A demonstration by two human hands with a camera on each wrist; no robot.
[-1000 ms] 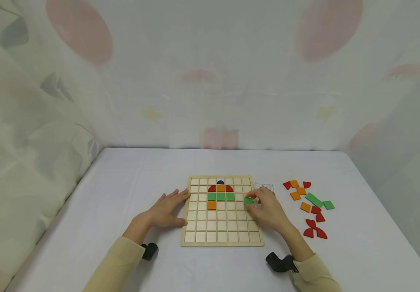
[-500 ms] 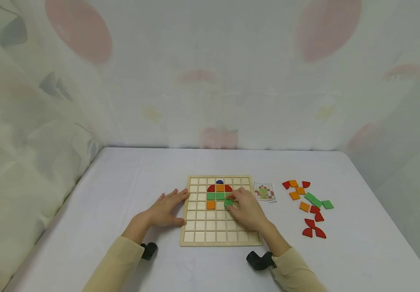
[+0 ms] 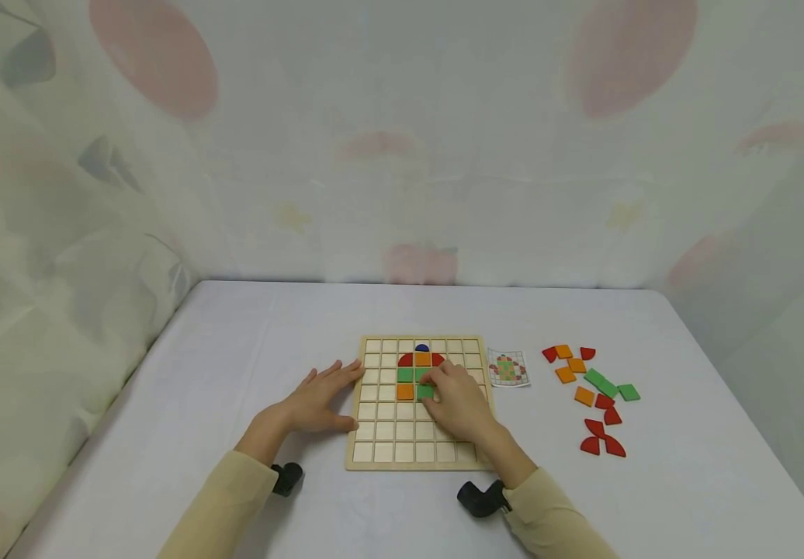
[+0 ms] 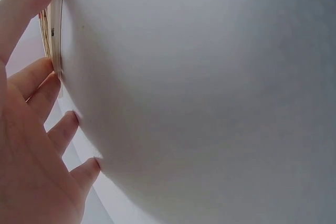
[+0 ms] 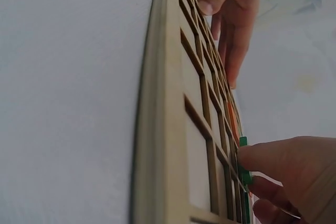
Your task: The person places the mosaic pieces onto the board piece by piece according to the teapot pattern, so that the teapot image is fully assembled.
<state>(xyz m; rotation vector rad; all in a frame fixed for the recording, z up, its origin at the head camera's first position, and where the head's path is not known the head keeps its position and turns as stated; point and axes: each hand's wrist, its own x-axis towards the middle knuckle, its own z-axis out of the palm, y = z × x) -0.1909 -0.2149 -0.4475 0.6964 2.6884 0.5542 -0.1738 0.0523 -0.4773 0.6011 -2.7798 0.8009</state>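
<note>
My right hand (image 3: 459,400) pinches a green square tile (image 3: 424,392) between thumb and fingers, right over the wooden grid board (image 3: 374,458). In the right wrist view the green tile (image 5: 243,174) stands tilted at the board's cells. Just left of it lies an orange square tile (image 3: 405,391) in its cell. Above sit green squares (image 3: 405,375), an orange square (image 3: 422,359), red quarter-round tiles (image 3: 406,360) and a blue half-round tile (image 3: 422,348). My left hand (image 3: 320,402) has its fingers spread, thumb and fingertips touching the board's left edge; the left wrist view shows fingers (image 4: 39,85) there too.
A small printed pattern card (image 3: 508,368) lies right of the board. Farther right are loose tiles: several orange squares (image 3: 584,396), green pieces (image 3: 601,383) and red quarter-rounds (image 3: 614,446). White cloth (image 3: 269,326) covers the table.
My right hand has carried the green tile left, from the board's right edge to the cell beside the lower orange square. The pattern card is now uncovered. My left hand stays put.
</note>
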